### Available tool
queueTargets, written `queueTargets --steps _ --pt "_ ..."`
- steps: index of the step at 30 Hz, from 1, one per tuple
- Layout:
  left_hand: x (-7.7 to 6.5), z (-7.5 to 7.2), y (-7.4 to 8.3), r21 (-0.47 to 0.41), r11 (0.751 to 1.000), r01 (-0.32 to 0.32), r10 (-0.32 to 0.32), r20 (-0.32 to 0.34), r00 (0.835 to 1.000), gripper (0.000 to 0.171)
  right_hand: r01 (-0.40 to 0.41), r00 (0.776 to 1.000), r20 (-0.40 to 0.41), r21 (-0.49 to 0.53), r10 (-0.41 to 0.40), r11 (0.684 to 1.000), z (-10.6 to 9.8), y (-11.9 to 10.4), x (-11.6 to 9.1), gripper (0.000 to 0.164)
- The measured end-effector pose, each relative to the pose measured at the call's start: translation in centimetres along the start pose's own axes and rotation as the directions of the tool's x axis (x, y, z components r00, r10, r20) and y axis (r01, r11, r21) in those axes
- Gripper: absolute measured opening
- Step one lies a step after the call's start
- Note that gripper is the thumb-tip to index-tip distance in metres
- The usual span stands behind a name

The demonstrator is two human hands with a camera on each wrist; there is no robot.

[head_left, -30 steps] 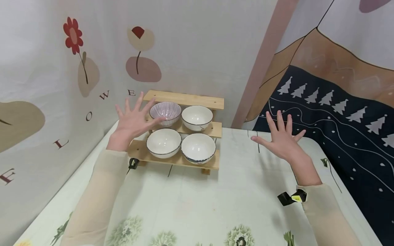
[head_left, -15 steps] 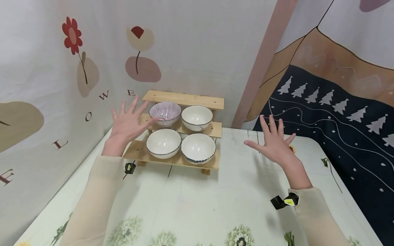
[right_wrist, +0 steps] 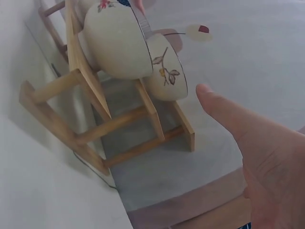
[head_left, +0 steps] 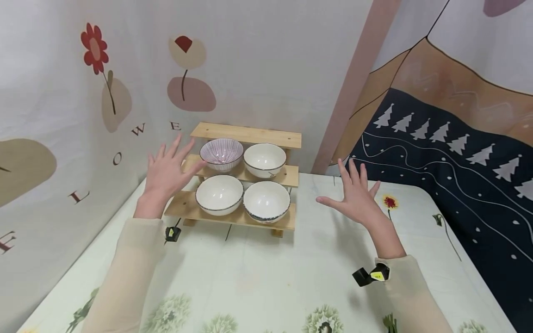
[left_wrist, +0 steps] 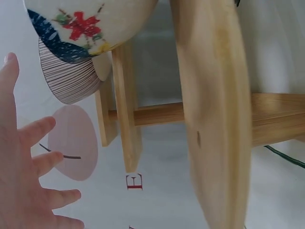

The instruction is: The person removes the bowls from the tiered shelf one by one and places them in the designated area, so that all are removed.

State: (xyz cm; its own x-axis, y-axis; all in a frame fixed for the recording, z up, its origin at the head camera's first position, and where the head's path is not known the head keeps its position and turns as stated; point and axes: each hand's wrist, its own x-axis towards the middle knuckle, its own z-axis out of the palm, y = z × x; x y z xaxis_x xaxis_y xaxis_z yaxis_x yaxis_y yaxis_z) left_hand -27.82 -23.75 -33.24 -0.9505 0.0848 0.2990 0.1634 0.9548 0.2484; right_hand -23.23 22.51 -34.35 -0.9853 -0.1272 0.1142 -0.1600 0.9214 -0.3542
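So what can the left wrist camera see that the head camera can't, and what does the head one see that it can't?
Only the left wrist view shows the red flower painted on the outside of a white bowl. Only the head view shows the right grip and the row of white trees on the dark cloth. Both show the left grip, the wooden rack, the striped bowl and the letter E.

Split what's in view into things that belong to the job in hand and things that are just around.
Likely the job: purple-striped bowl, back white bowl, front left white bowl, front right white bowl, wooden rack.

Apparently just around: flower-printed tablecloth, printed wall cloth.
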Motion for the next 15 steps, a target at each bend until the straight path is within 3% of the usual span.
queueTargets --steps 15 --pt "-1.3 0.9 -1.0 -0.120 0.992 0.027 -0.040 -0.109 0.993 0.075 0.075 0.997 0.005 0.098 -0.076 0.992 1.5 -1.6 0.5 0.122"
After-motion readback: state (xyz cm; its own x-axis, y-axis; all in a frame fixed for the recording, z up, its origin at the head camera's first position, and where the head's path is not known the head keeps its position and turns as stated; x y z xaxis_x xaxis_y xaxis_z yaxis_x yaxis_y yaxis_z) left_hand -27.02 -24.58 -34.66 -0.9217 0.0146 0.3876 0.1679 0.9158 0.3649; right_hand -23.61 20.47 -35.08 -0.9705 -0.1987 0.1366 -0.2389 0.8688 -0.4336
